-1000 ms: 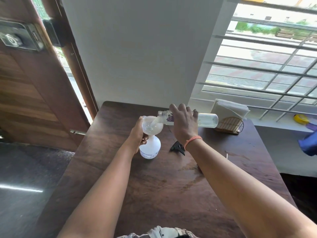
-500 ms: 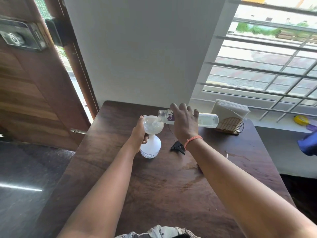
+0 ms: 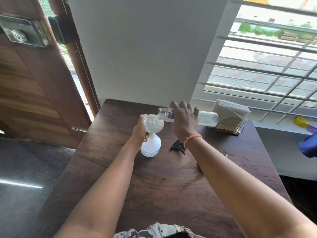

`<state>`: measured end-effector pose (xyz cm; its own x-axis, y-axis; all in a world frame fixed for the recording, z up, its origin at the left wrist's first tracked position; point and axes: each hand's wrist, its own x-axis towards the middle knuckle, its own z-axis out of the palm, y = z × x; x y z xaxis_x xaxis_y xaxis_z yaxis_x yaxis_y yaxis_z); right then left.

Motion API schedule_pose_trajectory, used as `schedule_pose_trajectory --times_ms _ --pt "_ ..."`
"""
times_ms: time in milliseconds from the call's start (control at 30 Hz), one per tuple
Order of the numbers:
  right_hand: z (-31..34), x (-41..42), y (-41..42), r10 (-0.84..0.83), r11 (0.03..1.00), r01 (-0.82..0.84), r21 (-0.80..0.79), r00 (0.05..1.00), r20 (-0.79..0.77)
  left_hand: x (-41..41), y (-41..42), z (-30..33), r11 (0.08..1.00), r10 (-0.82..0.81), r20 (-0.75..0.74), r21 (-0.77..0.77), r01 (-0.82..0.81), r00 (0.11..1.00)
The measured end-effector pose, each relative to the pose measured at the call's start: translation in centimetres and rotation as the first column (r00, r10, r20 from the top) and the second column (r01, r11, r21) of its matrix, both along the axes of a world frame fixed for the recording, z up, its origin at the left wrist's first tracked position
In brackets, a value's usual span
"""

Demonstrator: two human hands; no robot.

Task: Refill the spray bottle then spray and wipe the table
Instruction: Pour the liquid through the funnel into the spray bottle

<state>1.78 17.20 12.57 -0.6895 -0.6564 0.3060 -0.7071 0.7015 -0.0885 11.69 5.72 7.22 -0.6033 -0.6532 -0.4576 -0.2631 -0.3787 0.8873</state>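
Observation:
A white spray bottle stands upright on the dark wooden table with a clear funnel in its neck. My left hand grips the funnel and the bottle's neck. My right hand holds a clear water bottle tipped on its side, its open mouth over the funnel, and liquid runs into it. The black spray head lies loose on the table just right of the spray bottle.
A napkin holder with white napkins stands at the table's far right corner. A wet smear marks the wood under my right forearm. A wooden door is open at the left, a barred window at the right.
Both hands hold nearly the same pose throughout. The water bottle stays tipped over the funnel and the liquid keeps flowing.

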Motion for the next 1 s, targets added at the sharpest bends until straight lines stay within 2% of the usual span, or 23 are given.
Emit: schedule_pose_trajectory --times_ms 1000 --pt "-0.7 -0.5 0.6 -0.012 1.000 0.014 -0.026 0.997 0.074 -0.3 0.7 0.5 0.993 0.109 -0.029 0.042 -0.107 0.994"
